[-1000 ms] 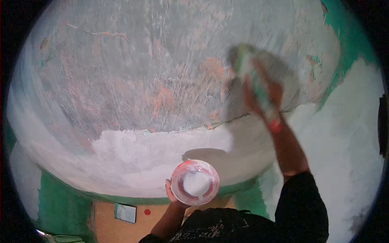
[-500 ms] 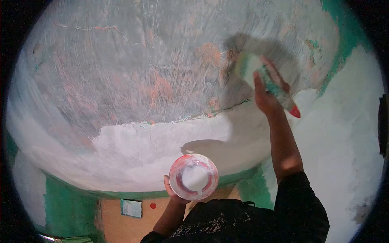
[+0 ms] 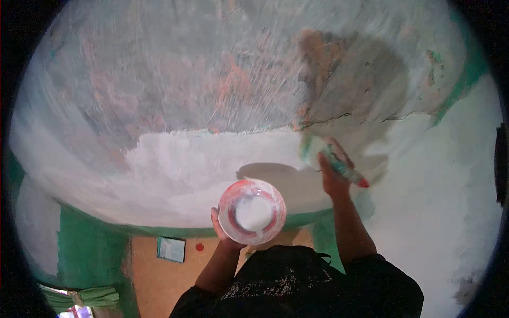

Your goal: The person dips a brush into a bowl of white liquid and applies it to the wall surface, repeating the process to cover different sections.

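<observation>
My left hand is closed on the rim and side of a round bowl, pinkish-red and white. White, paint-like stuff lies inside the bowl. Higher and to the right, my right hand grips a wide paintbrush with a green-streaked body and a red handle end. The brush head is blurred and lies over the white-coated band of the wall, just below a crack; whether it touches cannot be made out. Above spreads a scraped grey surface with orange patches.
Green paint borders the lower wall. Over an orange-brown area are a blue-edged rectangular panel and a red disc. At lower left is a gathered green curtain. A dark object stands at the right edge.
My right hand and the brush have come down from the grey surface to the white band. The bowl appears somewhat higher in view, along with the surroundings shifting; the curtain shows more.
</observation>
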Available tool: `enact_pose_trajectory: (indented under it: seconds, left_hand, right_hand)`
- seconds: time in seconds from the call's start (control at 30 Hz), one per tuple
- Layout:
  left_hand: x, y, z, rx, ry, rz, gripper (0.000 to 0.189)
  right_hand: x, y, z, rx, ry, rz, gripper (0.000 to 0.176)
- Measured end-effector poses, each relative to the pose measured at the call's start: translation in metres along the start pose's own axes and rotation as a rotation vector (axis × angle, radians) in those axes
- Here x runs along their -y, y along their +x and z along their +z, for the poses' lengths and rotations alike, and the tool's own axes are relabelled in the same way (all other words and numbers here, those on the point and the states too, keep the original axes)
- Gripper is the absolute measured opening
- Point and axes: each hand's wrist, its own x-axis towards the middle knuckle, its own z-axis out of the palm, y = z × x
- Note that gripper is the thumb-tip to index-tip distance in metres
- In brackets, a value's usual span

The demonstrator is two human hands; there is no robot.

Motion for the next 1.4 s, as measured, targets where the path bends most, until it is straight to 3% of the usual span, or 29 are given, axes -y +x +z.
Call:
enact_pose_trajectory:
  seconds: [0.1,0.13,0.2,0.33,0.43,0.53,0.57,0.63,0.7,0.8,0.9,1.03,1.1,1.17,1.27,1.4]
  left_hand:
    - [-0.002,0.002,0.016,-0.186,0.175,0.005,0.089]
    - [-0.001,0.003,0.021,-0.261,0.240,0.000,0.090]
    - [0.000,0.002,0.015,-0.232,0.110,-0.040,0.093]
    - [-0.002,0.002,0.016,0.069,-0.062,-0.185,0.105]
    - [-0.001,0.005,0.024,0.084,-0.090,-0.265,0.112]
    - [0.000,0.006,0.022,-0.008,-0.051,-0.241,0.116]
    - [0.000,0.005,0.021,-0.039,-0.041,-0.234,0.118]
    - [0.000,0.003,0.020,-0.111,-0.023,-0.225,0.121]
    - [0.003,0.002,0.017,-0.018,-0.168,-0.182,0.119]
    - [0.008,0.004,0.006,-0.005,-0.340,-0.104,0.116]
    - [0.007,-0.001,0.013,-0.135,-0.153,-0.070,0.110]
    - [0.015,-0.003,-0.004,-0.483,0.249,0.126,0.103]
    - [0.017,-0.002,-0.013,-0.138,-0.208,0.095,0.100]
    - [0.017,-0.003,-0.017,-0.058,-0.305,0.044,0.098]
    - [0.012,-0.006,-0.021,-0.230,-0.013,-0.017,0.097]
    - [0.014,0.001,-0.029,-0.161,0.088,-0.009,0.096]
  right_hand:
    - [0.019,-0.001,-0.015,-0.027,0.418,0.381,0.041]
    - [0.030,-0.001,-0.017,-0.015,0.445,0.378,0.042]
    - [0.050,-0.002,-0.019,0.010,0.495,0.370,0.043]
    - [0.069,-0.014,-0.019,0.263,0.390,0.353,0.043]
    - [0.083,-0.016,-0.005,0.353,0.361,0.303,0.044]
    - [0.082,-0.017,0.010,0.375,0.377,0.217,0.043]
    - [0.078,-0.021,0.016,0.395,0.494,0.271,0.039]
    - [0.083,-0.015,0.026,0.471,0.320,0.098,0.038]
    - [0.085,-0.008,0.040,0.527,0.243,-0.011,0.036]
    - [0.086,-0.010,0.063,0.565,0.383,0.055,0.033]
    - [0.076,-0.021,0.074,0.485,0.338,0.081,0.022]
    - [0.066,-0.024,0.069,0.440,0.232,0.075,0.018]
    - [0.067,-0.027,0.066,0.368,0.243,0.010,0.018]
    - [0.069,-0.029,0.061,0.348,0.224,0.028,0.017]
    - [0.071,-0.026,0.053,0.312,0.169,0.019,0.017]
    - [0.073,-0.023,0.040,0.289,0.141,0.031,0.016]
